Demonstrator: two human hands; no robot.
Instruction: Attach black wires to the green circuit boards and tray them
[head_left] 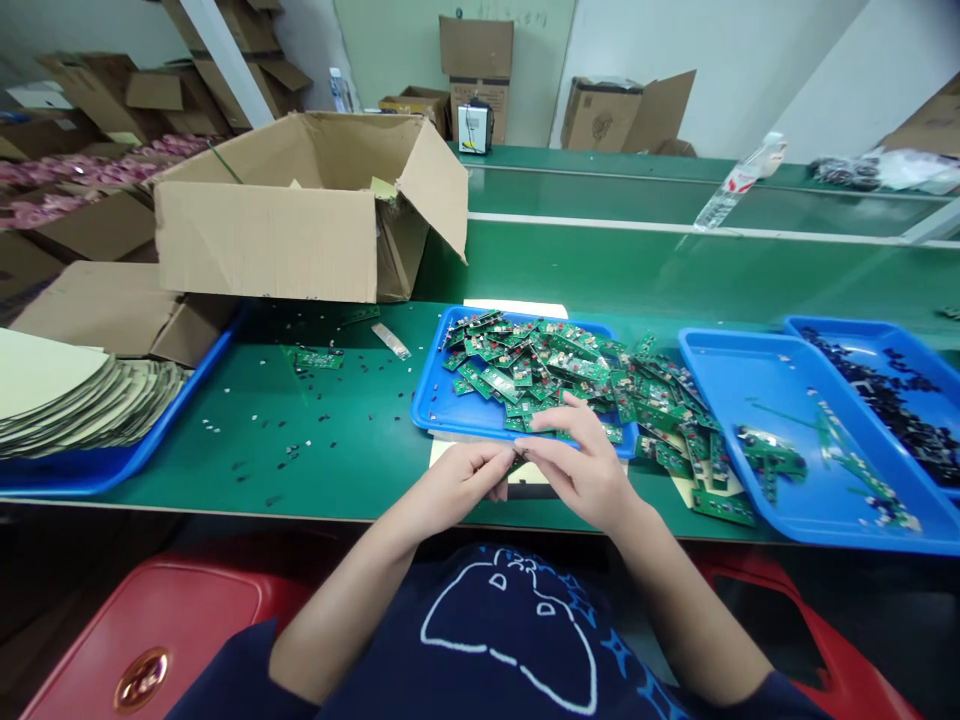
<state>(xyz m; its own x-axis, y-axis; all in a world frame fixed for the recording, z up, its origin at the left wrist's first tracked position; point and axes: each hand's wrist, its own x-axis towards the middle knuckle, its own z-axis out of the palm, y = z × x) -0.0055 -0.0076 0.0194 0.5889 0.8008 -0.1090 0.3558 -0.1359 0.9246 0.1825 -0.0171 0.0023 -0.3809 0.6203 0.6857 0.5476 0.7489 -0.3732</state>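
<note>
- Fingers (501, 462) of both hands meet at the near edge of the worktop (345, 420), pinching a small green circuit board (517, 463) between them; only a sliver of the board shows past the fingertips.
- Left hand (465, 480) grips it from the left, thumb and fingers pressed together on the piece.
- Right hand (585, 462) closes on it from the right, its forefinger stretched out over the top toward the heap.
- Just beyond the hands a blue tray (439, 405) carries a heap of green circuit boards (555, 370), which spills over the tray's right edge onto the worktop.
- To the right sits a second blue tray (742, 385) with a few boards and green strips in it, and past that a third blue tray (911, 345) holding small dark parts.
- To the left, tiny dark bits lie scattered over the green surface, near an open cardboard box (270, 240).
- Far left, another blue tray (112, 462) holds a fanned stack of pale card sheets (67, 395).
- A clear plastic bottle (739, 180) lies tilted on the belt behind.
</note>
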